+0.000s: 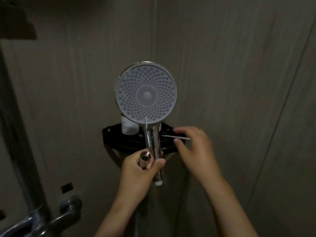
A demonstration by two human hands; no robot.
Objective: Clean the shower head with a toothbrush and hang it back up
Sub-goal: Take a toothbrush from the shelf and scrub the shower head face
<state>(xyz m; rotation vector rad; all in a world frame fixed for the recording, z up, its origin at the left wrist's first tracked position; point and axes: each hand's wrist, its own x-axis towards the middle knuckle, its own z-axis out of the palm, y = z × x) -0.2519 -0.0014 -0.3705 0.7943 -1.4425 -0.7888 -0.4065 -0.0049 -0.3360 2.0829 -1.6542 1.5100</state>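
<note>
Head view has the left hand (145, 168) gripping the shower head (146, 95) by its chrome handle, face out before the black shelf (109, 134), the right hand (191, 146) bracketing the thin white toothbrush (168, 136) between thumb and forefinger, pinch unclear; best to seat that hold firmly before scrubbing the nozzles

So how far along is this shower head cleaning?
Off its mount: the round chrome shower head with a grey nozzle face sits in the left hand, alongside a metal hose fitting. In hand: the right hand pinches a thin white stick, probably the toothbrush, by the black corner shelf. Whether scrubbing has happened I cannot tell; hanging it back up is certainly left.
</note>
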